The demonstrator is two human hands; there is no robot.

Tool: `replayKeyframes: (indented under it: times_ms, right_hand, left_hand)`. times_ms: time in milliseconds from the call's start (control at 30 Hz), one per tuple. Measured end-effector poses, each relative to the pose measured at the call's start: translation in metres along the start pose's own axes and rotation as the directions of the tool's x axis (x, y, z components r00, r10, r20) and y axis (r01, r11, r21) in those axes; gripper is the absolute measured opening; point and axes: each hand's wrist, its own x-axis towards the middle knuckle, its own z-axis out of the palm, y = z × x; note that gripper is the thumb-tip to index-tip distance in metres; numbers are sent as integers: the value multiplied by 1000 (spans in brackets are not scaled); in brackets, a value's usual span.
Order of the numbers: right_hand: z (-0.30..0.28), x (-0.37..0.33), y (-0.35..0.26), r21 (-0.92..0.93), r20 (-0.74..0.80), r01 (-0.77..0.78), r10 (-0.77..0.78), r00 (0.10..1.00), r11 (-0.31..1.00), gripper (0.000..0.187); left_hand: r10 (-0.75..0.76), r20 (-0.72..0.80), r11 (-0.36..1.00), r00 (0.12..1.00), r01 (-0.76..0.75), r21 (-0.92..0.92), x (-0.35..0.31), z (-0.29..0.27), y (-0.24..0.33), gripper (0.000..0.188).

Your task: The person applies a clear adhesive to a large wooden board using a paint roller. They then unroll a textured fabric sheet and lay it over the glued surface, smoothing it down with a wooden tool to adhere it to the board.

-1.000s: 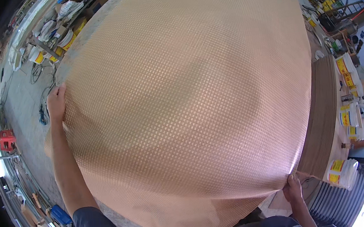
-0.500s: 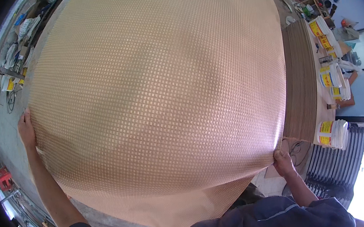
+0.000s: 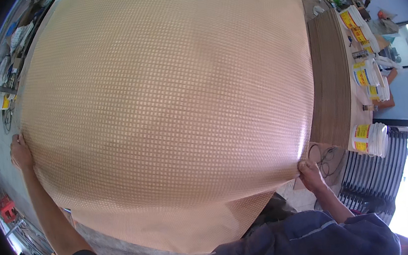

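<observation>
A wide tan sheet (image 3: 171, 101) with a woven-looking grid of small raised squares spreads out before me and fills the middle of the view. My left hand (image 3: 21, 152) is closed on its left edge, with the arm stretched far out. At the near right corner, my right hand (image 3: 312, 174) grips the edge in a fist. Between the two hands the near edge sags, and a lower flap of the sheet hangs toward my body. What lies under the sheet is hidden.
Right of the sheet stands a tall stack of brown boards (image 3: 330, 80). White buckets with yellow and red labels (image 3: 370, 138) line up beyond it. Dark ribbed panels (image 3: 373, 173) lie at the lower right. A red stool-like object (image 3: 7, 209) sits at the far left among clutter.
My view has shifted slightly, so the sheet and surroundings sit a little differently. Both hands have moved a little left in the picture, still holding the sheet, whose near edge looks slightly higher.
</observation>
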Motion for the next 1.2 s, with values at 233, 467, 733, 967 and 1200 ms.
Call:
replayKeyframes:
  times_ms: [233, 467, 733, 967, 1200]
  right_hand:
    - [-11, 11, -3, -277, 88, 22, 2, 996, 961, 34]
    - [-15, 19, -34, -218, 300, 27, 40, 953, 976, 26]
    - [-71, 39, -12, 204, 735, 66, -197, 649, 977, 25]
    - [-278, 101, 52, 146, 402, -58, -6, 916, 988, 24]
    - [-498, 122, 232, 180, -68, -276, 292, 954, 944, 25]
  left_hand:
    - [435, -247, 884, 866, -463, -65, -80, -59, 199, 64]
    - [620, -2, 744, 785, -589, -316, -249, -149, 489, 77]
    - [656, 48, 741, 753, -631, -228, -410, -187, 548, 79]
    - [602, 139, 797, 787, -579, -171, -536, -230, 561, 84]
    - [596, 127, 798, 793, -568, -201, -552, -237, 566, 84]
